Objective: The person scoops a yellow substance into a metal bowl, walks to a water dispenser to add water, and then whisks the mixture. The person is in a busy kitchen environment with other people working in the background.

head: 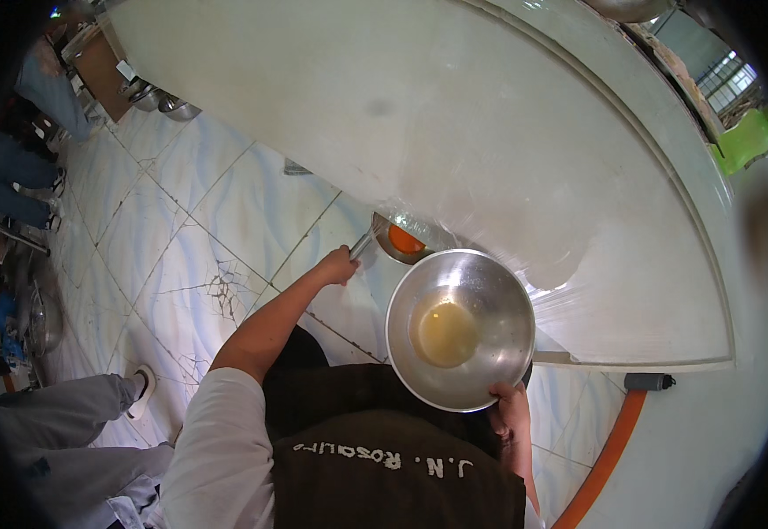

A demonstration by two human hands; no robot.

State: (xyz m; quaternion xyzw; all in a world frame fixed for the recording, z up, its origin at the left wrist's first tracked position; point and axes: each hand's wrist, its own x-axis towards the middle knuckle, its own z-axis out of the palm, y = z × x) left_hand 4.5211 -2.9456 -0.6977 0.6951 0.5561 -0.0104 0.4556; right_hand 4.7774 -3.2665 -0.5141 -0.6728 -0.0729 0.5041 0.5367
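Observation:
My right hand (509,406) grips the near rim of a large stainless steel mixing bowl (486,271) in front of my apron. Pale yellow, translucent liquid (448,334) pools in its bottom. My left hand (339,266) is closed around a metal handle (360,246), with the arm reached forward. The handle runs to the edge of a smaller metal vessel (384,239) holding bright orange contents (405,239). Whether the handle belongs to this vessel or to a separate utensil, I cannot tell. The table edge and the large bowl hide part of the vessel.
A pale table (456,132) with clear plastic film at its edge spans the front and right. An orange bar (605,456) stands at lower right. Metal bowls (175,109) sit at far left. People stand leftward, one in grey trousers (73,410). The tiled floor (179,251) is cracked.

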